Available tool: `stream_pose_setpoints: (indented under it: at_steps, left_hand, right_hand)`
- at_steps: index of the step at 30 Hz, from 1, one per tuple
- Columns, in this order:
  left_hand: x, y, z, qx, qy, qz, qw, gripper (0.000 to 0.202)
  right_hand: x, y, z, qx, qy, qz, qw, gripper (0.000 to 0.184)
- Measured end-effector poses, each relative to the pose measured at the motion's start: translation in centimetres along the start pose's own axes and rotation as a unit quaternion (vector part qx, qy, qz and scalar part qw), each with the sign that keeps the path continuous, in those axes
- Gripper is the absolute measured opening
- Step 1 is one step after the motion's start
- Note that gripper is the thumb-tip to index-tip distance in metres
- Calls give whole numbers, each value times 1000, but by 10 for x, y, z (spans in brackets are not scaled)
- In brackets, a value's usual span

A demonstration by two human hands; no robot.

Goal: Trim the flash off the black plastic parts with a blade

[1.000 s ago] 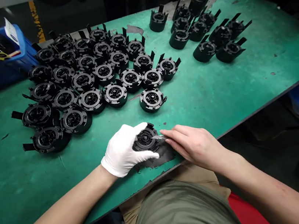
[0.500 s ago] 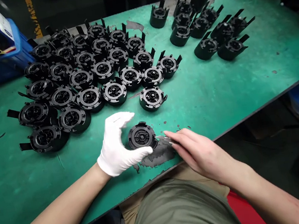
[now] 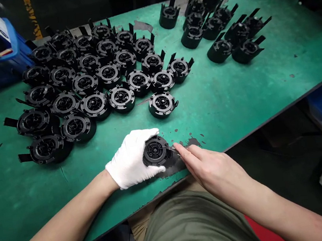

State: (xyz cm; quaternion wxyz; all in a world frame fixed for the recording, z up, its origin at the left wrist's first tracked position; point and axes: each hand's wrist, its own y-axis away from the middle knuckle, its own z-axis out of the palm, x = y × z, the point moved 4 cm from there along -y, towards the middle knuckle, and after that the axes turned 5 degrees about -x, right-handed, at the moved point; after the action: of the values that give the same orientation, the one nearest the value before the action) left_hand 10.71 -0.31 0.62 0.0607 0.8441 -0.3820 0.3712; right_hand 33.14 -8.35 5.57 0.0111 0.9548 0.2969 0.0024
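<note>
My left hand, in a white glove, curls round a black round plastic housing near the table's front edge. The housing's ribbed face with concentric rings points up, and one side bears against the palm. On the other side, my bare right hand pinches a thin, shiny metal tool. Its tip reaches the housing's right rim; most of the tool is hidden by the fingers, so its exact kind cannot be made out. Just beyond my hands stands another black housing of similar build.
Several similar black housings stand packed together at left on the green table. More black cups with upright prongs are at the back right. A blue bin holding black parts sits at the far left.
My left hand has closed in around the housing, which has turned and shifted slightly right. My right hand's tool stays at the housing's right rim.
</note>
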Motion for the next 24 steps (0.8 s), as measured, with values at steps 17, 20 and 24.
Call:
stream_pose_setpoints:
  at_steps: [17, 20, 24]
  left_hand:
    - [0, -1, 1, -2, 2, 4, 1000, 97]
    - [-1, -1, 1, -4, 7, 5, 1000, 96]
    - [-1, -1, 1, -6, 9, 9, 1000, 95]
  right_hand:
    - [21, -11, -3, -35, 47, -140, 988, 60]
    - [24, -11, -3, -31, 57, -162, 985, 60]
    - [29, -15, -4, -37, 61, -181, 981, 60]
